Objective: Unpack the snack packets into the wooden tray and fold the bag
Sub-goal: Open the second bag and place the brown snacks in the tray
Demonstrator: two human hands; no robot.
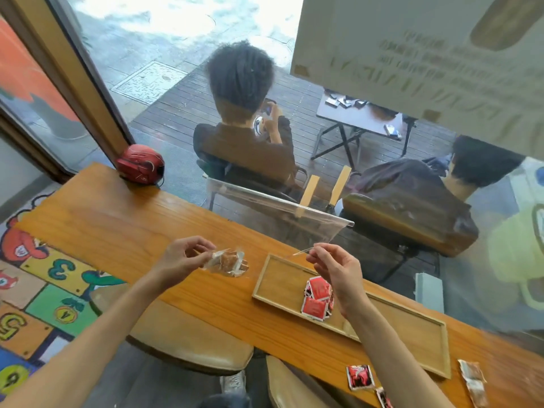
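The left hand is pinching a crumpled clear bag with something brown inside, holding it just above the desk. The right hand is pinching a thin clear strip between its fingertips, over the far end of the wooden tray. Red snack packets are lying in a small pile inside the tray, partly behind the right wrist. More packets are lying on the desk near its front edge, outside the tray. A red helmet is sitting on the far left corner.
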